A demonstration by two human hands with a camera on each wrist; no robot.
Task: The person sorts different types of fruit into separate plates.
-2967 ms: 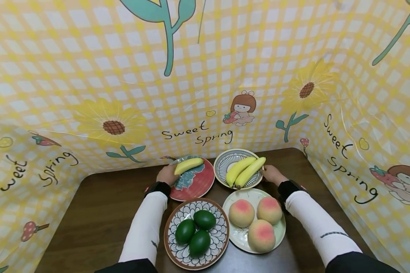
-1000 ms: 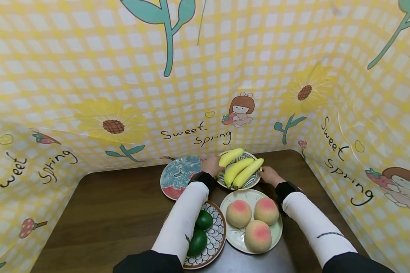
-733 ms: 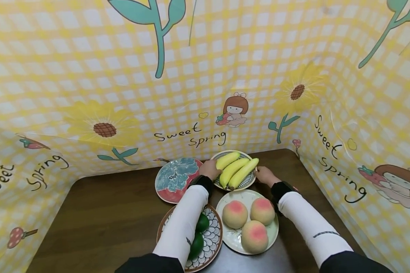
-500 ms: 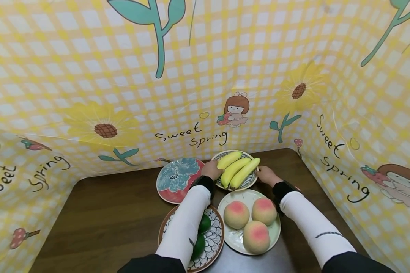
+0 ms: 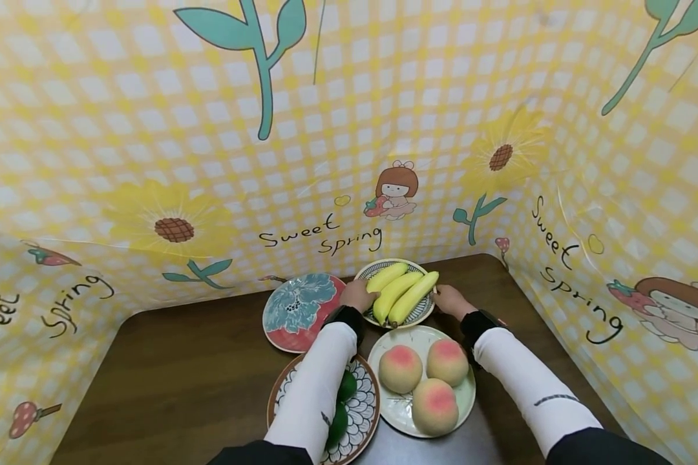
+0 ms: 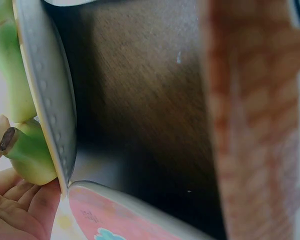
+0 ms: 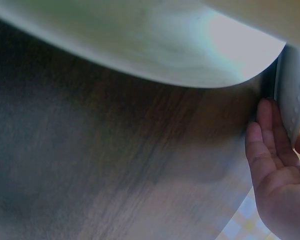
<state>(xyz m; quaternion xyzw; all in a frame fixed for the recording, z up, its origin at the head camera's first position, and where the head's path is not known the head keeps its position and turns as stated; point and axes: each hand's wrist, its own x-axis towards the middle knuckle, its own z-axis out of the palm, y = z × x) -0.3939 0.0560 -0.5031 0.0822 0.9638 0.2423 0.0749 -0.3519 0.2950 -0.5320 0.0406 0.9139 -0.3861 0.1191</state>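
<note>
A patterned bowl (image 5: 423, 312) at the back of the table holds three yellow bananas, lying side by side. My left hand (image 5: 357, 297) is at the bowl's left side and holds the lower end of the leftmost banana (image 5: 386, 278). In the left wrist view, the thumb lies on one side of that banana's stem end (image 6: 34, 156) and the fingers on the other, close to the bowl's rim. My right hand (image 5: 450, 302) pinches the bowl's right rim. The right wrist view shows its fingers along the bowl's outer wall (image 7: 291, 95), with the thumb at the rim.
Left of the bowl lies a red and blue flower plate (image 5: 299, 309). Nearer stand a brown-rimmed plate (image 5: 375, 400) with dark green oval fruits, partly hidden by the left forearm, and a pale green plate (image 5: 397, 413) with three peaches. A checked cloth (image 5: 302, 161) hangs behind.
My left hand has carried the banana from the red and blue plate rightward into the bowl, beside the other two. My right hand stays at the bowl's rim. Lately little has moved.
</note>
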